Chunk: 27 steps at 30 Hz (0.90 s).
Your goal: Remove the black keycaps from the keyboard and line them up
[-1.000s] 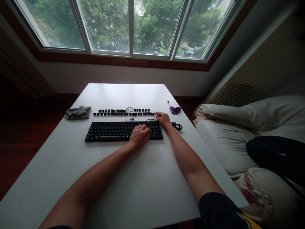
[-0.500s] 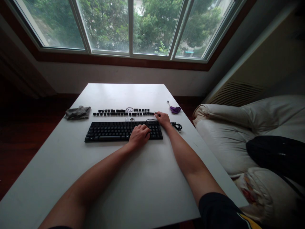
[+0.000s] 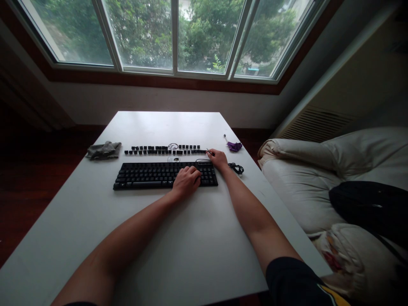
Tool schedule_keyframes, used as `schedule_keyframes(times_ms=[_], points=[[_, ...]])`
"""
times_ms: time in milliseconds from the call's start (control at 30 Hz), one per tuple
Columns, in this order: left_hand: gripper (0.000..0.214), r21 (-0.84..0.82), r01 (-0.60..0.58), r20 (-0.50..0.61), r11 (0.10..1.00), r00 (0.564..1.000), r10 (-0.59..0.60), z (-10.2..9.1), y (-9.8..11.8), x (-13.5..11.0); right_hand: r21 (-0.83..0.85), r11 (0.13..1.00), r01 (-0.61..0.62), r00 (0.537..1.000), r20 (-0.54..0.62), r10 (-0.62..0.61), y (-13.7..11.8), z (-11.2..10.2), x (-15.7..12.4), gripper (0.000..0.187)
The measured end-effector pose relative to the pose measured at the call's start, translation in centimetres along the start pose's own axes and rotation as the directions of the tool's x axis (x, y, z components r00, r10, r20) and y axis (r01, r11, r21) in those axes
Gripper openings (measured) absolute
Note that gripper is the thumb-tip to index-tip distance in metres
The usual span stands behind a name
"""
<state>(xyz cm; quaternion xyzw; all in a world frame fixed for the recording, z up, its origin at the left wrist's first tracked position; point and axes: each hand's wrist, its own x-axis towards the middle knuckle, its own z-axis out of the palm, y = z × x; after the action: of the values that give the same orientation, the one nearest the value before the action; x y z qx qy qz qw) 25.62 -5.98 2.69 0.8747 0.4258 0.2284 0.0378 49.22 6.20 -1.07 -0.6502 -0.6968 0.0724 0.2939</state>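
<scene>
A black keyboard (image 3: 146,176) lies on the white table in front of me. My left hand (image 3: 187,180) rests on its right part, palm down, with bent fingers spread over the keys. Just beyond the keyboard's far right corner, my right hand (image 3: 218,159) is closed on a small thin tool (image 3: 209,151), too small to make out well. The tool's tip meets the right end of the nearer row of loose black keycaps (image 3: 178,152). A second row of keycaps (image 3: 189,146) lies behind it.
A grey cloth (image 3: 104,150) lies at the table's left edge. On the right are a coiled black cable (image 3: 236,168), a purple cloth (image 3: 234,146) and a thin white brush (image 3: 225,138). Clear round lids (image 3: 174,159) lie by the keycaps. A cream sofa (image 3: 296,178) stands right.
</scene>
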Motion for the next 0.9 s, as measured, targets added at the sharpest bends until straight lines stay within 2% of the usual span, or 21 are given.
schedule_keyframes(times_ms=[700,900], points=[[0.016,-0.013,0.009,0.000,1.000,1.000,-0.009,0.17,-0.02,0.04,0.040,0.999,0.020,0.999,-0.032,-0.019,0.39,0.45,0.16,0.027],[0.017,-0.010,0.006,-0.004,1.000,1.000,-0.006,0.16,-0.03,0.04,0.107,0.993,0.044,0.995,-0.098,-0.033,0.08,0.12,-0.11,0.030]])
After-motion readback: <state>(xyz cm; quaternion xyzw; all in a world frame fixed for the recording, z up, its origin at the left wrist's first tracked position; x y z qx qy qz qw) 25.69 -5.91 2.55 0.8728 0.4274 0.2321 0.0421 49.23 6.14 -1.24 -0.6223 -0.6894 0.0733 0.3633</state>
